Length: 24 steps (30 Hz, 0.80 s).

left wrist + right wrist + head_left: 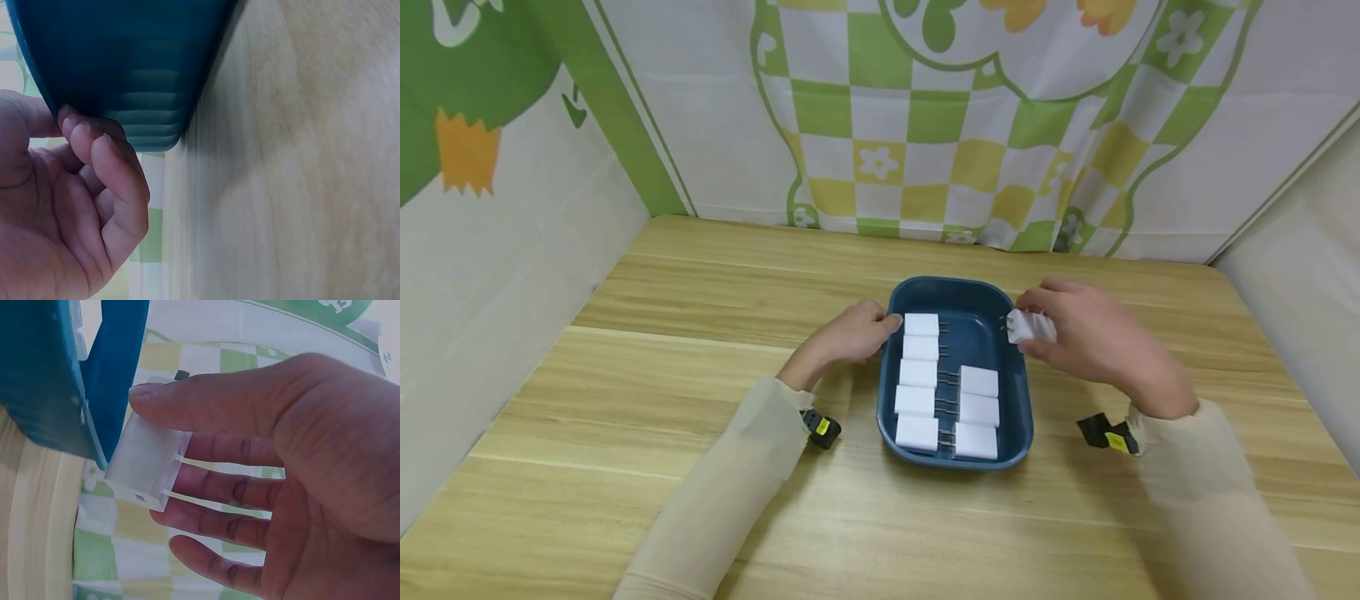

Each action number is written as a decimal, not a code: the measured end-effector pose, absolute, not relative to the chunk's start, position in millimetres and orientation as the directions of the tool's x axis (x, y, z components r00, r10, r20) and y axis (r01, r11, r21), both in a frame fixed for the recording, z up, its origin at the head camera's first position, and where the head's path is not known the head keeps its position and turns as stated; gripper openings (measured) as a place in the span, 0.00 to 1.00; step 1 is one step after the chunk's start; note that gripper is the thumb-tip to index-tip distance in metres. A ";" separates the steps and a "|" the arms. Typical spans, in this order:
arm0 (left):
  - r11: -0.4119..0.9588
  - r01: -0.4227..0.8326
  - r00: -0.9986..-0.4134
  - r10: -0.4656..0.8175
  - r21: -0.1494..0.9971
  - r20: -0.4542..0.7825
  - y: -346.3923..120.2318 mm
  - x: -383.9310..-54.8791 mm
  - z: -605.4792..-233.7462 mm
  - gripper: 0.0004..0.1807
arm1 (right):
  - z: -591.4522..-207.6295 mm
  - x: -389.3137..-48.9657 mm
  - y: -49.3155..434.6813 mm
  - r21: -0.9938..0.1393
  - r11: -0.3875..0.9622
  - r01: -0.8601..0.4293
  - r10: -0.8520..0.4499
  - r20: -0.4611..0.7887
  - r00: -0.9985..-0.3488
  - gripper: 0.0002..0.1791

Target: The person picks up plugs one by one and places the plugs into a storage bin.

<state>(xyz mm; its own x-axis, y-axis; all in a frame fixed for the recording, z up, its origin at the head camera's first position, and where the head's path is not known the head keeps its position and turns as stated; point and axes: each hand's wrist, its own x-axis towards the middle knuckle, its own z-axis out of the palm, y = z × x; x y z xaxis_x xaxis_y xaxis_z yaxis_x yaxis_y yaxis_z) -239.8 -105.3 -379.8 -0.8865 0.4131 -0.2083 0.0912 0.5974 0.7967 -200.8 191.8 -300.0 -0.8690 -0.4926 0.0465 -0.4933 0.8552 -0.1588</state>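
A dark blue plastic tray (977, 333) holds white plug-in chargers in two columns. The left column (917, 371) has several, prongs to the right; the shorter right column (979, 410) has 3, prongs to the left. My left hand (856, 332) grips the tray's left rim, thumb over the edge and fingers against the outer wall (150, 69) in the left wrist view. At the tray's upper right rim, my right hand (1086, 333) pinches one more white charger (1030, 327) between thumb and fingers, its prongs pointing left. A USB port shows on that charger (147, 453) in the right wrist view.
The tray stands on a wood-grain table (700, 375). Behind it hangs a green, yellow and white checked curtain (917, 125). White walls flank the table. Small black devices with yellow labels are worn on the left wrist (822, 429) and right wrist (1108, 435).
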 end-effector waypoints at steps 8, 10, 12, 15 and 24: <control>0.596 0.096 -0.891 0.409 0.797 -0.199 -105.0 -240.3 -379.4 0.27 | -303.2 -204.3 180.1 -0.157 0.853 -0.498 -0.500 0.028 -0.866 0.24; 0.596 0.091 -0.892 0.405 0.798 -0.201 -105.1 -240.0 -379.2 0.27 | -304.6 -205.5 177.4 -0.158 0.857 -0.491 -0.495 0.014 -0.869 0.24; 0.597 0.086 -0.893 0.401 0.798 -0.204 -105.2 -240.3 -379.5 0.27 | -305.9 -206.9 174.8 -0.159 0.860 -0.485 -0.491 -0.002 -0.871 0.24; 0.595 0.080 -0.892 0.400 0.799 -0.209 -105.1 -240.2 -379.0 0.27 | -307.8 -208.8 172.3 -0.164 0.865 -0.475 -0.485 -0.023 -0.874 0.25; 0.584 0.076 -0.890 0.406 0.808 -0.210 -106.0 -241.2 -379.5 0.27 | -308.8 -210.6 169.2 -0.170 0.866 -0.470 -0.482 -0.037 -0.875 0.24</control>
<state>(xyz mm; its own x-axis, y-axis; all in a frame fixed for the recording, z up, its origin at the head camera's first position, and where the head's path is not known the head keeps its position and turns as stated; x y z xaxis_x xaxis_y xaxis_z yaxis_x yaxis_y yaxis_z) -241.2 -106.0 -379.5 -0.8895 0.4057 -0.2101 0.0757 0.5844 0.8080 -210.6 169.2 -308.8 -0.8752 -0.4824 -0.0365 -0.4702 0.8660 -0.1702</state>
